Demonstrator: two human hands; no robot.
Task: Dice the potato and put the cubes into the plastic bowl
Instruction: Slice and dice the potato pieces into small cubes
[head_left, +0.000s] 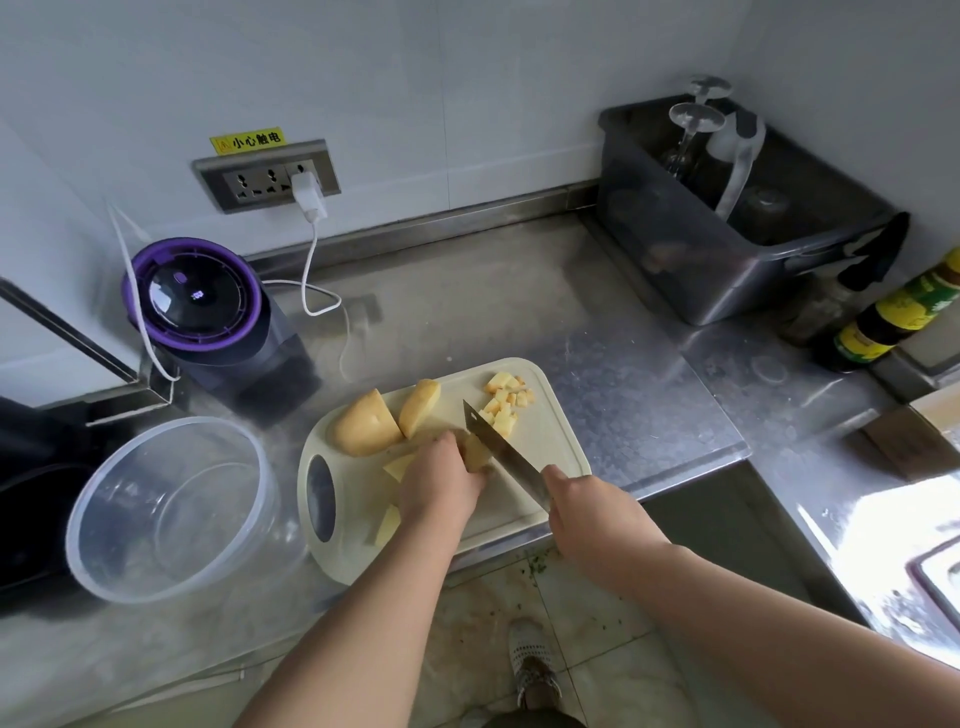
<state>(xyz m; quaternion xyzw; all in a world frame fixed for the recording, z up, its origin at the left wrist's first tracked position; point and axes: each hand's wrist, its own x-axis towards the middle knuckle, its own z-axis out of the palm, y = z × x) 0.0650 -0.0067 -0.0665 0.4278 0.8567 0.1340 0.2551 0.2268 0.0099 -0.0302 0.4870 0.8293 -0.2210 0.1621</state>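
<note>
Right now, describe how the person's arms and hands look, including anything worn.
The left hand and right hand are bare: no gloves, rings or watch visible. The left forearm and right forearm are uncovered, no sleeves in view.

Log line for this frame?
dicing | left hand holds yellow potato piece | right hand grips steel knife | clear plastic bowl empty

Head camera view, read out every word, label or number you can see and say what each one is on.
"小心触电": on the yellow sticker above the wall socket.
Lit display on the purple-rimmed appliance: too small to read.
Labels on the bottles at right: blurred, unreadable.
</note>
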